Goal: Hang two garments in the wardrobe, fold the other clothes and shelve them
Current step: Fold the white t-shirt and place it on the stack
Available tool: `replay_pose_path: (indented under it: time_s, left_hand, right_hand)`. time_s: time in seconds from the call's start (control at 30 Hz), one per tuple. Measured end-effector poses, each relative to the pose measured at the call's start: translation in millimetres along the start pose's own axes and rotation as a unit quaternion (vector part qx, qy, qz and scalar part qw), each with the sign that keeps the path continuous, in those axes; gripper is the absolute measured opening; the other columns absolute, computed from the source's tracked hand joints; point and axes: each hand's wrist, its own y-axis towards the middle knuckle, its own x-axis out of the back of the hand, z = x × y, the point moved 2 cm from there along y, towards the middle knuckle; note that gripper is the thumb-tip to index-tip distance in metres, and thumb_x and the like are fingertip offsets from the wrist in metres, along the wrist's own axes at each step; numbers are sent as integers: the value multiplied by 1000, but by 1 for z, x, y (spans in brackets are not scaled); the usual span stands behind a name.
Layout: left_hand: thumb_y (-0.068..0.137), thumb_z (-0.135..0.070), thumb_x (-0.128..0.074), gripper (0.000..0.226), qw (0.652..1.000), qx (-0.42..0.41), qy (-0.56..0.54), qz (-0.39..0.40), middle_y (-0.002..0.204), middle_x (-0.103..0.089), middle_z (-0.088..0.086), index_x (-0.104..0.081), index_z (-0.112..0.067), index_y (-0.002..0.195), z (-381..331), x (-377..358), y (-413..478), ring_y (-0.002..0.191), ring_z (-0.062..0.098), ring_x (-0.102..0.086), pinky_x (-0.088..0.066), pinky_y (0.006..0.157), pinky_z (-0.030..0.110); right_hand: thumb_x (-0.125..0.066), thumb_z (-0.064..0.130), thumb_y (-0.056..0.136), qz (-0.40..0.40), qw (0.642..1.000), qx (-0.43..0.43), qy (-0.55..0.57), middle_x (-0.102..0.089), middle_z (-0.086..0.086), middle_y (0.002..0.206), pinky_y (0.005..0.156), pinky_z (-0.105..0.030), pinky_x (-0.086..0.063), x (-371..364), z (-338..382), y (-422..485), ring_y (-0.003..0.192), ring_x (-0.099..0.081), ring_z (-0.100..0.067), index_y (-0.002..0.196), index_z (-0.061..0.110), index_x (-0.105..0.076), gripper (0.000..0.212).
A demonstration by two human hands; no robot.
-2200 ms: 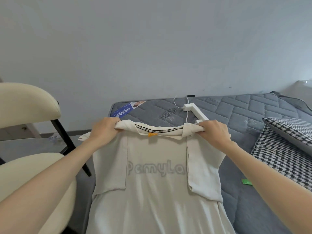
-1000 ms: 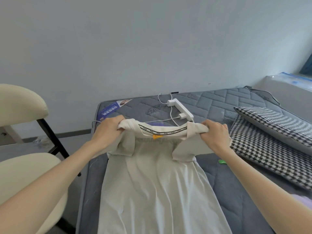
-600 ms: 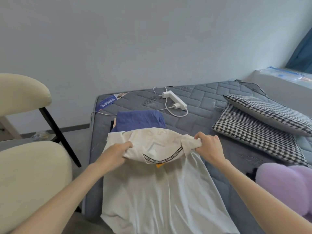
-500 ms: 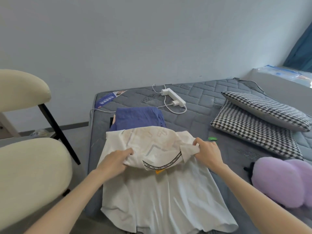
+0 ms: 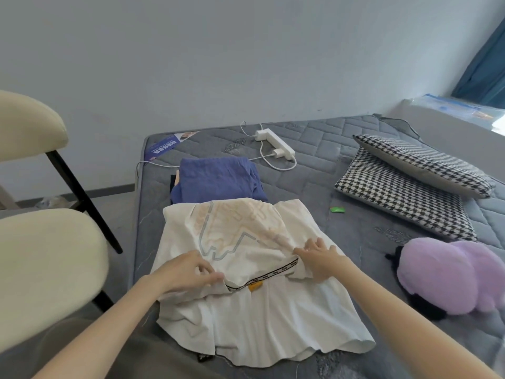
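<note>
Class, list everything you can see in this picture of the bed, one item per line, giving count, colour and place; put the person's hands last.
mattress: 1, grey quilted, against the wall.
T-shirt: 1, white, near end of the mattress, top folded down.
folded garment: 1, blue, just behind the T-shirt.
power strip: 1, white, far part of the mattress.
pillows: 2, black-and-white houndstooth, stacked at right.
plush toy: 1, purple, near right.
scrap: 1, green, between T-shirt and pillows.
chair: 1, cream, black legs, left of mattress.
curtain: 1, blue, top right.
left hand: 1, at the collar's left end, blurred.
right hand: 1, on the fabric by the collar's right end.
</note>
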Motion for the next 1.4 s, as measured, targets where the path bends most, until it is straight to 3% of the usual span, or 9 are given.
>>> replay_pose_path:
  time_s: [0.07, 0.17, 0.3, 0.43, 0.6, 0.73, 1.03, 1.23, 1.4]
  left_hand:
    - [83, -68, -47, 39, 997, 13, -43, -57, 87, -55, -10, -64, -35, 70, -2, 8, 9, 75, 4, -55, -39, 64, 20]
    - [96, -36, -48, 21, 977, 38, -87, -189, 101, -52, -1, -68, -30, 98, 6, 16, 22, 96, 16, -55, -39, 72, 25]
    - [93, -22, -53, 36, 915, 138, -164, -341, 126, -44, 14, -53, -14, 128, 23, 29, 33, 121, 31, -40, -36, 97, 38]
    - [94, -34, -52, 52, 861, 226, -305, -339, 139, -43, 17, -41, -8, 138, 48, 46, 50, 125, 34, -43, -37, 105, 47]
    - [96, -41, -44, 35, 813, 240, -451, -279, 82, -51, 3, -51, -11, 81, 58, 57, 81, 85, 23, -48, -37, 64, 30]
    - [92, -47, -52, 39, 758, 289, -521, -264, 98, -58, 4, -57, -9, 99, 70, 64, 98, 94, 24, -56, -43, 81, 34]
    - [95, -27, -53, 32, 708, 266, -499, -423, 69, -47, 1, -42, -13, 68, 104, 78, 91, 69, 18, -43, -34, 61, 31]
    - [93, -18, -53, 13, 724, 316, -460, -405, 99, -56, 17, -48, -7, 94, 104, 73, 94, 98, 30, -54, -41, 80, 33]
    - [86, -7, -57, 51, 843, 237, -197, -442, 137, -39, 18, -41, -5, 135, 64, 68, 88, 129, 32, -34, -28, 104, 41]
  right_hand:
    - [-44, 15, 92, -15, 999, 28, 26, -30, -3, 142, 97, -46, -31, 16, 10, 4, 127, -29, -30, 128, 36, -50, 42]
    - [-39, 3, 89, -96, 990, 49, 92, -52, 5, 119, 85, -34, -33, 38, 32, 17, 114, -47, -21, 101, 38, -67, 46]
    - [-39, 7, 90, -182, 965, 74, 174, -56, 4, 122, 84, -34, -36, 46, 61, 41, 113, -49, -21, 112, 32, -61, 40]
    - [-47, 12, 93, -248, 933, 102, 240, -47, 5, 136, 94, -36, -39, 57, 82, 70, 118, -44, -22, 125, 27, -54, 37]
    - [-48, 11, 92, -282, 916, 129, 254, -41, -1, 144, 107, -30, -27, 88, 104, 108, 133, -35, -22, 136, 18, -47, 45]
    - [-48, 19, 95, -281, 925, 129, 220, -37, 1, 147, 114, -33, -18, 109, 117, 135, 138, -27, -18, 141, 19, -41, 47]
    - [-27, 35, 104, -277, 949, 116, 98, -62, 6, 105, 109, -40, -13, 115, 130, 159, 104, -49, -19, 105, 20, -50, 28]
    - [-41, 30, 100, -329, 926, 125, 134, -60, 8, 99, 101, -32, -18, 115, 128, 159, 99, -47, -17, 103, 24, -56, 17]
    - [-59, 14, 89, -448, 849, 78, 268, -60, 1, 98, 83, -32, -29, 112, 90, 145, 93, -48, -23, 99, 16, -62, 10]
